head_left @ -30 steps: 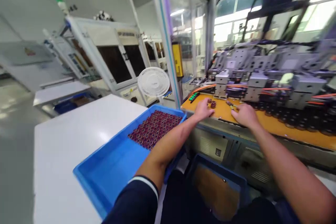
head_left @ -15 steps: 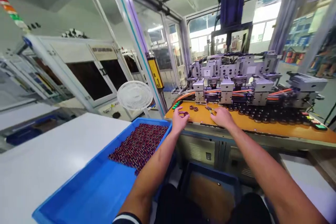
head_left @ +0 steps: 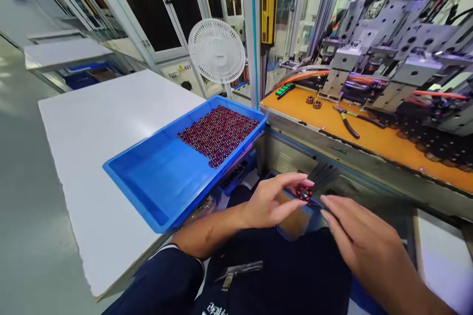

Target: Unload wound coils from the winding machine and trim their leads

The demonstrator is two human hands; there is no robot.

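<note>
My left hand (head_left: 277,199) pinches a small wound motor stator (head_left: 304,193), dark with red spots around its ring, between thumb and fingers above my lap. Just to its right is my right hand (head_left: 354,229), its fingers stretched out toward the stator; I see nothing held in it. A pair of cutting pliers (head_left: 354,120) with dark handles lies spread on the orange worktop (head_left: 295,108). Two similar stators (head_left: 314,102) sit behind the pliers. On my left, a blue tray (head_left: 155,177) holds a dense group of small dark-red parts (head_left: 221,133).
The tray lies on a white table (head_left: 99,123), with a white fan (head_left: 217,51) behind it. A machine (head_left: 399,64) with metal blocks and orange hoses stands over the worktop. Rows of dark round parts (head_left: 436,140) line its right side. Below is a bin (head_left: 295,221).
The pliers have left my right hand and lie on the worktop. Both hands have drawn back toward my body, the left with the stator. My view has turned left and down.
</note>
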